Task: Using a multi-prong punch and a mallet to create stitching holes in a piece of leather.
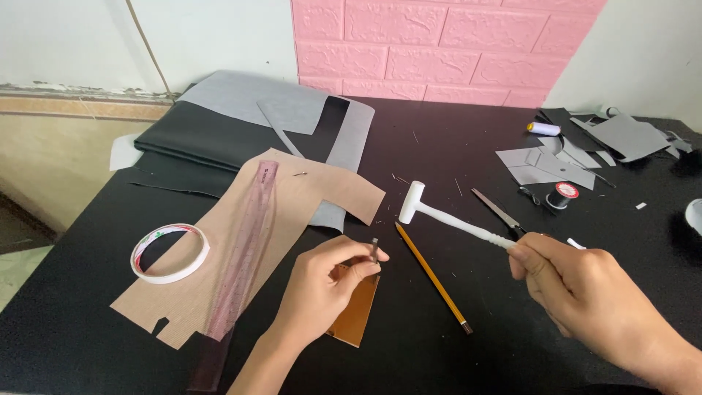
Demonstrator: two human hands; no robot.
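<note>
Tan leather piece (356, 316), thin and flexible, lies pinned under a slim metal punch (374, 250) pinched by the left hand (322, 289); right hand (578, 285) clenches the light white mallet (446, 216) by its handle end.

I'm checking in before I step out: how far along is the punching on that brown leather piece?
Done: the leather piece is cut out and lies on the black table. In hand: the left hand stands a small metal punch on it, and the right hand holds the white mallet raised. Left: the strike itself; I cannot see any holes yet. The pencil lies beside it.
</note>
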